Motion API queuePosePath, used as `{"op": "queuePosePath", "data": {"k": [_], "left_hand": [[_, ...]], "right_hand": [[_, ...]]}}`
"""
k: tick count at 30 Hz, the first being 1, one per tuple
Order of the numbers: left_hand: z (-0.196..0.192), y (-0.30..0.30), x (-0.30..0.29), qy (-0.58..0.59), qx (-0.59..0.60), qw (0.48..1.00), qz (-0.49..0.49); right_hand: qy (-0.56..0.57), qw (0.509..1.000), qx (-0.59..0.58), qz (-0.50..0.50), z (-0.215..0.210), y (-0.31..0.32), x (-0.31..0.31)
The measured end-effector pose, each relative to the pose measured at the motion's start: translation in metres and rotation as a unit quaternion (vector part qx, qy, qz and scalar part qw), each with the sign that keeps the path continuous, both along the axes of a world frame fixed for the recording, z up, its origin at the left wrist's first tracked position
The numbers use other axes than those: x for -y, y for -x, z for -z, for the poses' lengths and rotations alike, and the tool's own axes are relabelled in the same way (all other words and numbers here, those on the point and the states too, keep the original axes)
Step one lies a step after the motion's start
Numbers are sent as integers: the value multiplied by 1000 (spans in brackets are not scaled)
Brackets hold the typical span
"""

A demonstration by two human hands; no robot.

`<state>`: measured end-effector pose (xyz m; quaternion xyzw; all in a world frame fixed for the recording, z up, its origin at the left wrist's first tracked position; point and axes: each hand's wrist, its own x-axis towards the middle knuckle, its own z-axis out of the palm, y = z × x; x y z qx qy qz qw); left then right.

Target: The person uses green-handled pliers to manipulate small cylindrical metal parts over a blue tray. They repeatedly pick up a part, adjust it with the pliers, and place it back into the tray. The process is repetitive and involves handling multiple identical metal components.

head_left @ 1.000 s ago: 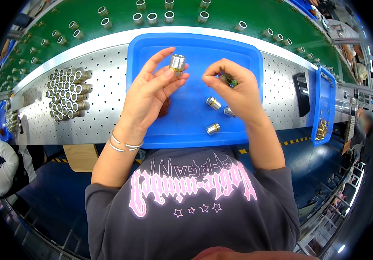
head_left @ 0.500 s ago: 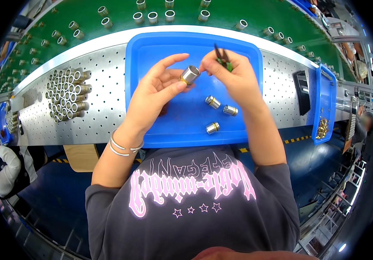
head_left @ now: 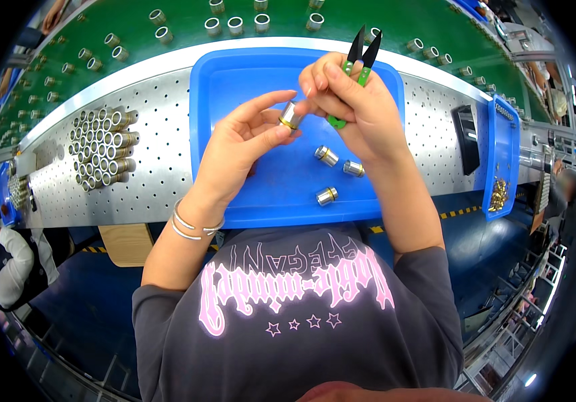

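Observation:
Over a blue tray (head_left: 202,74), my left hand (head_left: 244,137) pinches a short silver metal sleeve (head_left: 289,116) with a yellowish ring near its lower end. My right hand (head_left: 362,100) is closed round green-handled thread snips (head_left: 364,70), whose two black blades stand apart and point away from me. Its fingertips reach the sleeve's upper end and partly cover it. In the tray below my hands lie three similar sleeves: one (head_left: 326,155), another (head_left: 353,168) partly behind my right wrist, and a third (head_left: 327,195) nearer to me.
On the perforated metal bench (head_left: 161,147), many sleeves (head_left: 104,147) stand grouped at the left. A black flat device (head_left: 466,141) lies at the right, beside a small blue tray (head_left: 502,161) of brass-coloured pieces (head_left: 499,194). Beyond runs a green conveyor (head_left: 187,13) carrying scattered sleeves.
My right hand has moved onto the sleeve and turned, so the snips now point up and away, fully in view. The left hand still holds the sleeve, now tilted more upright.

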<state>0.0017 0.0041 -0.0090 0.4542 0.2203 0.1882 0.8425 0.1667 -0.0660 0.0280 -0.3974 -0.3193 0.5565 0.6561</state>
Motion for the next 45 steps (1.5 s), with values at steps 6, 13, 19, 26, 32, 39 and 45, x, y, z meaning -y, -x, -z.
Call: {"op": "queuePosePath", "data": {"k": [6, 13, 19, 26, 32, 39, 45], "left_hand": [[-6, 2, 3, -11, -5, 1000, 21], [-4, 3, -4, 85, 22, 996, -33], [-5, -1, -4, 122, 46, 989, -69], [-6, -1, -3, 107, 39, 990, -81], [-7, -1, -2, 79, 21, 993, -79], [-4, -2, 0, 29, 19, 996, -84], [-1, -1, 3, -75, -12, 995, -57]], "right_hand": [[-21, 994, -42, 94, 8, -8, -12], [-78, 984, -73, 145, 6, -27, 4], [-187, 977, -18, 106, -17, -13, 11], [-239, 968, 25, 66, -31, -7, 14], [-227, 968, 104, 9, -35, -6, 12], [-207, 966, 152, -2, -37, -3, 10], [-224, 960, 158, 50, -43, 0, 4]]}}
